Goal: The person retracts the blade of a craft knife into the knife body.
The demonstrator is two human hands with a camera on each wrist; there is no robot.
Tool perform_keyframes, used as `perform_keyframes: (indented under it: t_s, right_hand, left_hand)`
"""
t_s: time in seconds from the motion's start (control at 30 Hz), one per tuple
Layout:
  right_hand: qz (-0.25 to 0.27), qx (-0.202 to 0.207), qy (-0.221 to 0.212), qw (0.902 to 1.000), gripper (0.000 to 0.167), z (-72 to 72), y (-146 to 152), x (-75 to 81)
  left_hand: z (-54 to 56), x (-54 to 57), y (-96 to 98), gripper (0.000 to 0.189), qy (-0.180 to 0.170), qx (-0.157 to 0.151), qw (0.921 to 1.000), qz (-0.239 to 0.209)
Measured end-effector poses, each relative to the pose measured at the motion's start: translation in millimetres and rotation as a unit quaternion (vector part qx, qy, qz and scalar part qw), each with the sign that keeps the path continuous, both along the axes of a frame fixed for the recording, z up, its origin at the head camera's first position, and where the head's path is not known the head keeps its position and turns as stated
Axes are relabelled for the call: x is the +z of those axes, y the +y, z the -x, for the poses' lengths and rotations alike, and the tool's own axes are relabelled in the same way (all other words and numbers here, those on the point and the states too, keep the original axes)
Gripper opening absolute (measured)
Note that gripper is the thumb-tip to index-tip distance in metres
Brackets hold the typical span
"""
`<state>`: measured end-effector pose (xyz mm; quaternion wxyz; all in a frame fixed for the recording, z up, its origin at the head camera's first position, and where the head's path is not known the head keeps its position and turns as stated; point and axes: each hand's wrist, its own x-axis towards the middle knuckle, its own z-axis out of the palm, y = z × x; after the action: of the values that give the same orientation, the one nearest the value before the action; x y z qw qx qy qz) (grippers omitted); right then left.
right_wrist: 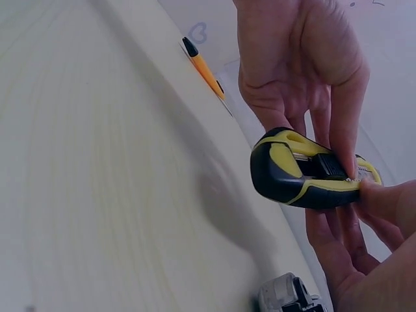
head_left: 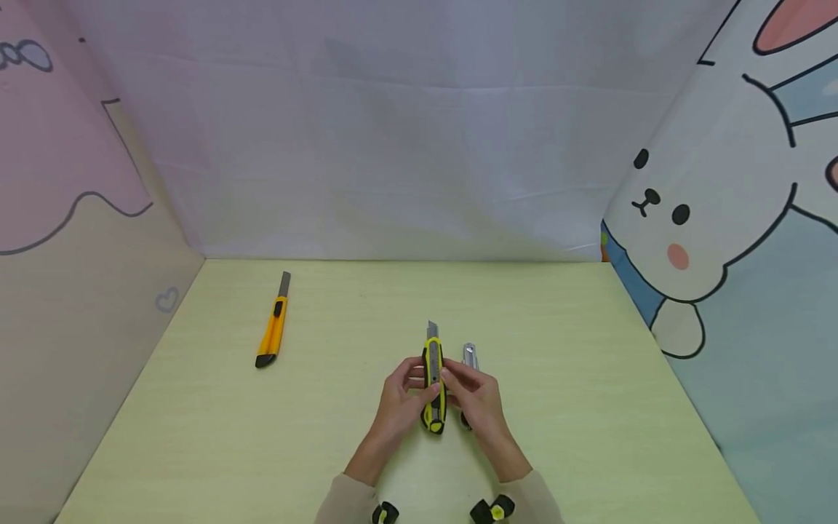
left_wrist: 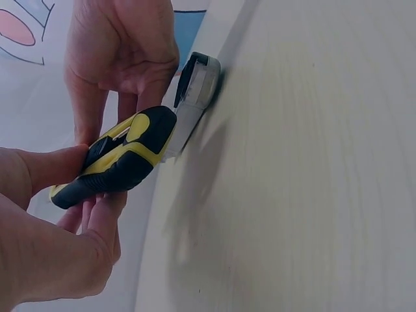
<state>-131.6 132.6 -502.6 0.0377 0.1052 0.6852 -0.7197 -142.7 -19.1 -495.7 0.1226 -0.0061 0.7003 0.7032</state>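
A yellow-and-black utility knife point(head_left: 433, 356) is held between both hands above the table, its blade out and pointing away from me. My left hand point(head_left: 396, 400) grips it from the left, thumb on the body. From the right, my right hand point(head_left: 482, 404) pinches it, with the thumb on its upper face near the slider. The knife's rounded butt end point(left_wrist: 144, 140) faces the camera in the left wrist view. On the table, a silver utility knife point(head_left: 470, 354) lies partly hidden beneath my right hand.
An orange utility knife point(head_left: 272, 331) with a black end lies at the table's left, blade out. The pale table point(head_left: 576, 349) meets a white cloth backdrop point(head_left: 393, 160) behind and printed side panels. Black-and-yellow pieces point(head_left: 492, 509) show by the sleeves.
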Motion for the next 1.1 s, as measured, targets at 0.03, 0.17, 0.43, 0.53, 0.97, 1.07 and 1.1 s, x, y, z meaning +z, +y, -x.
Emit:
perform_keyframes:
  t_s: [0.03, 0.17, 0.43, 0.53, 0.97, 1.07, 1.1]
  right_hand:
    - [0.0, 0.001, 0.001, 1.0, 0.038, -0.1, 0.1, 0.1]
    - [0.0, 0.005, 0.004, 1.0, 0.04, -0.1, 0.2, 0.2]
    - [-0.003, 0.002, 0.003, 1.0, 0.038, 0.5, -1.4, 0.5]
    - [-0.008, 0.001, -0.001, 1.0, 0.038, 1.2, -1.7, 0.4]
    - [-0.02, 0.001, 0.006, 0.9998, 0.038, 3.7, -3.8, 2.0]
    - [-0.022, 0.003, 0.006, 0.9997, 0.038, 3.4, -4.2, 1.7]
    - [-0.021, 0.001, 0.004, 0.9998, 0.038, 3.6, -4.2, 1.2]
  left_hand:
    - [-0.2, 0.1, -0.3, 0.042, 0.002, -0.003, 1.0, -0.002]
    - [-0.5, -0.8, -1.6, 0.042, 0.006, -0.01, 0.9999, -0.009]
    - [1.5, -2.0, -4.0, 0.042, 0.003, -0.02, 0.9998, -0.005]
    - [1.8, -1.0, -4.8, 0.043, 0.0, -0.02, 0.9998, -0.002]
    - [-1.5, 0.6, -6.2, 0.051, -0.018, -0.027, 0.9993, -0.019]
    - [-1.7, -0.7, -7.3, 0.051, -0.011, -0.031, 0.9992, -0.023]
    - [-1.7, -0.9, -7.6, 0.051, -0.008, -0.033, 0.9991, -0.024]
